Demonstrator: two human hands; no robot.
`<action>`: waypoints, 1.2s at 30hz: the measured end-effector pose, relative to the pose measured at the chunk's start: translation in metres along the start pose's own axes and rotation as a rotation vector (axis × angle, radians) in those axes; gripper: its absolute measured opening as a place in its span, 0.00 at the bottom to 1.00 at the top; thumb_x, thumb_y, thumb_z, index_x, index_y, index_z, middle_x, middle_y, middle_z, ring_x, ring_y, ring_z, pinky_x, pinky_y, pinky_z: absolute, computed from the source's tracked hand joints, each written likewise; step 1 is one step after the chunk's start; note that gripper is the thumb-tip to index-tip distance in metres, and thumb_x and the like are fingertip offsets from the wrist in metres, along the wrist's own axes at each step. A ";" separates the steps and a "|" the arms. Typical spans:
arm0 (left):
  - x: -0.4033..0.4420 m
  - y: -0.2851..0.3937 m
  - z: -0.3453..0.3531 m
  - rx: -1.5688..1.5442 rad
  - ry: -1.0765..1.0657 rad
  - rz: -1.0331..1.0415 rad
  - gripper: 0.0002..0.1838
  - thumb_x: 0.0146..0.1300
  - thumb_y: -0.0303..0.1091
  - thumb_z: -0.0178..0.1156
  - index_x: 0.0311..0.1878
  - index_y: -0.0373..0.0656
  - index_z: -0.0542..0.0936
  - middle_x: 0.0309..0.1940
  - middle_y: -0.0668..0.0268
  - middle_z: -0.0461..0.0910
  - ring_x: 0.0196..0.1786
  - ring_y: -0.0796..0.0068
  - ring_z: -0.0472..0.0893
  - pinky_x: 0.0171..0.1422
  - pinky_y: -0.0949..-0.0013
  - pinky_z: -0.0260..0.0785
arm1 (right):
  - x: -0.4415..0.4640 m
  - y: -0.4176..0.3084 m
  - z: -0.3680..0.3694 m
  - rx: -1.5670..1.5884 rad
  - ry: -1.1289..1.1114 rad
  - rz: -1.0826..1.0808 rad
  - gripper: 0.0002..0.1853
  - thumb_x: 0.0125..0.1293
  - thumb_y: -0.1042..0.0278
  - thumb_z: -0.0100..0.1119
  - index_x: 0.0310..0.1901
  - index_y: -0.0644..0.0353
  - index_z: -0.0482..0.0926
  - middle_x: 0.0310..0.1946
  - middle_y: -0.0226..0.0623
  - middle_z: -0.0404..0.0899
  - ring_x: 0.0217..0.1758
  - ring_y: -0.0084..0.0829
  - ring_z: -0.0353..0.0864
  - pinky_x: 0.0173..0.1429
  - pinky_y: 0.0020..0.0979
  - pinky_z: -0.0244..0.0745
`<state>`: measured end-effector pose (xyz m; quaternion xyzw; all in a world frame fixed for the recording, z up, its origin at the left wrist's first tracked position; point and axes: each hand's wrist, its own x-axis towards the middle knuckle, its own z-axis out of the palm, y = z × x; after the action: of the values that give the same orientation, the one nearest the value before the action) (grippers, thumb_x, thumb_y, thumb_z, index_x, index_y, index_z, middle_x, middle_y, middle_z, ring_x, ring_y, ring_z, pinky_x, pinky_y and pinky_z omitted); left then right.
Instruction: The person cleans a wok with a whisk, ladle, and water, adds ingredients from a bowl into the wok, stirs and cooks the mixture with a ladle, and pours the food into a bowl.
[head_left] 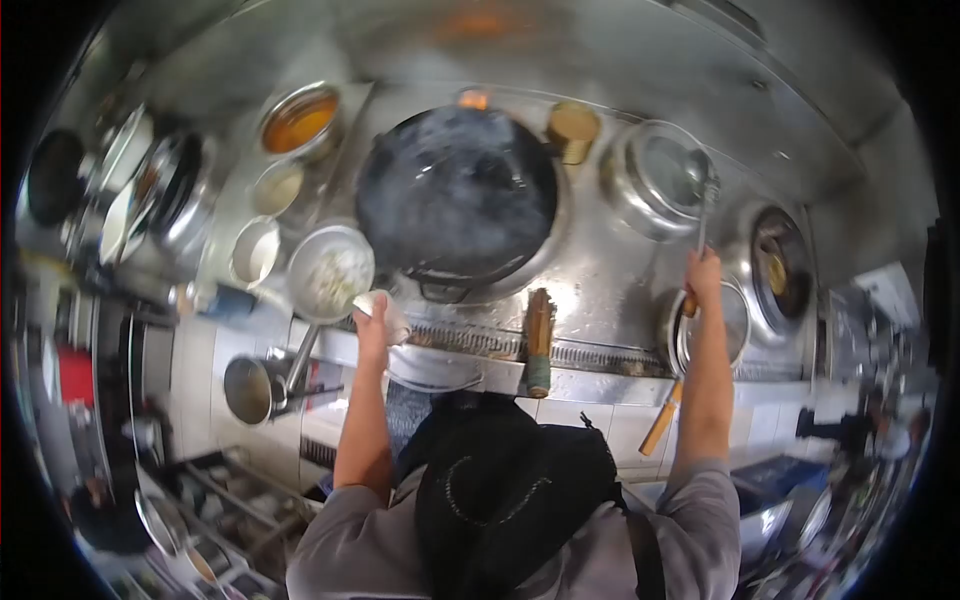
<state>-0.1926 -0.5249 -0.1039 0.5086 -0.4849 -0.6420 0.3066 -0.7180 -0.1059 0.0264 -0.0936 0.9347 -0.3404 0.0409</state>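
My left hand (372, 328) is closed round a small white bowl (392, 318), just right of a metal strainer (330, 272) that holds pale chopped pieces. In my right hand (704, 275) is the handle of a ladle (697, 172), whose head is over a round metal pot (657, 180) at the back right. Between my hands and farther back, a large black wok (457, 195) gives off steam. A bamboo brush (539, 343) with a green-wrapped end lies on the stove's front edge.
A pot of orange liquid (299, 120) stands back left, near smaller containers. A saucepan (250, 388) is at the front left. To the right are a metal pot (735, 325) and a dark pan (780, 268). A person (890, 437) appears far right.
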 end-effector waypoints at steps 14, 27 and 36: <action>0.003 -0.056 -0.122 0.432 -0.039 0.320 0.33 0.63 0.43 0.78 0.64 0.32 0.79 0.50 0.53 0.86 0.52 0.61 0.84 0.60 0.60 0.77 | -0.040 -0.034 -0.054 1.824 -0.739 0.507 0.23 0.88 0.65 0.42 0.68 0.81 0.63 0.30 0.31 0.68 0.24 0.20 0.69 0.28 0.24 0.71; 0.112 0.003 -0.156 0.383 0.308 0.221 0.24 0.64 0.31 0.70 0.55 0.23 0.72 0.42 0.39 0.83 0.35 0.41 0.87 0.37 0.52 0.84 | -0.261 -0.187 -0.077 1.909 -0.870 0.677 0.28 0.89 0.61 0.36 0.76 0.79 0.55 0.35 0.35 0.68 0.24 0.22 0.74 0.24 0.27 0.71; 0.023 0.145 -0.129 0.365 0.103 0.173 0.20 0.67 0.29 0.63 0.56 0.26 0.72 0.42 0.50 0.82 0.37 0.62 0.86 0.32 0.62 0.83 | -0.303 -0.218 -0.063 1.690 -1.005 0.769 0.25 0.87 0.63 0.39 0.77 0.68 0.59 0.32 0.32 0.68 0.18 0.14 0.70 0.16 0.21 0.70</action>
<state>-0.0916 -0.6348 0.0214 0.5442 -0.6187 -0.4881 0.2877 -0.3978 -0.1682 0.2189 0.1376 0.2361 -0.7671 0.5804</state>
